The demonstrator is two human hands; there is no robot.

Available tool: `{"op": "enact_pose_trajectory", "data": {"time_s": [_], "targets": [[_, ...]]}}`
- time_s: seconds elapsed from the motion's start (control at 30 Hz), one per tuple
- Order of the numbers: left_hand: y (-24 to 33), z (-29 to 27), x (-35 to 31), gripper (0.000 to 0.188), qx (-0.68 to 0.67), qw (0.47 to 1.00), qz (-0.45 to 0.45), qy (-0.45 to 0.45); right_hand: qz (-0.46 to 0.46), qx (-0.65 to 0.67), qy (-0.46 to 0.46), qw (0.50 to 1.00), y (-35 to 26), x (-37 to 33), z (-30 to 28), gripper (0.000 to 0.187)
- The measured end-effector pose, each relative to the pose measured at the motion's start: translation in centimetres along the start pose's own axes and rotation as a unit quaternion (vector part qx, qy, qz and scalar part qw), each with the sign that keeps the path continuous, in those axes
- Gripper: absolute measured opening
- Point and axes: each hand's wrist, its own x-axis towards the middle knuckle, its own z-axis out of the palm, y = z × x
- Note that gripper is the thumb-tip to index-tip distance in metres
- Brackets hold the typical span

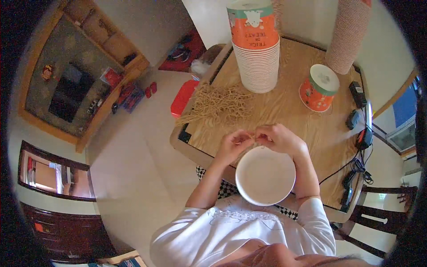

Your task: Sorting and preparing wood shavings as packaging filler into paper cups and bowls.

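Observation:
A white paper bucket stands close against my body at the table's near edge, its open mouth facing up and its inside bare. Just beyond its far rim, my left hand and my right hand meet fingertip to fingertip. Both are closed in a pinch on a short bit of tan twine, mostly hidden by the fingers. Farther off to the left lies a loose tangled heap of the same tan twine. My right wrist passes along the right side of the bucket.
A tall stack of nested paper buckets stands beyond the twine. One orange and green bucket sits upside down at the right, near another tall stack. Black adapters and cables run along the right edge. A red stool is left of the table.

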Motion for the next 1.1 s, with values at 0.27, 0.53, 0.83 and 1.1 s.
{"op": "enact_pose_trajectory", "data": {"time_s": [0.27, 0.53, 0.83, 1.1], "targets": [[-0.5, -0.2, -0.1, 0.016, 0.122, 0.992, 0.024, -0.014, -0.005, 0.009, -0.006, 1.000, -0.3, 0.1, -0.2, 0.008], [0.1, 0.1, -0.2, 0.014, 0.197, 0.980, 0.040, -0.004, -0.009, 0.014, -0.015, 1.000, -0.3, 0.1, -0.3, 0.006], [-0.7, -0.7, -0.1, 0.017, 0.092, 0.994, 0.004, -0.059, -0.025, 0.020, -0.026, 0.999, -0.2, -0.1, -0.3, 0.006], [0.1, -0.5, -0.2, 0.015, 0.151, 0.986, 0.004, -0.067, -0.033, 0.012, -0.019, 0.999, -0.2, -0.1, -0.3, 0.006]]}}
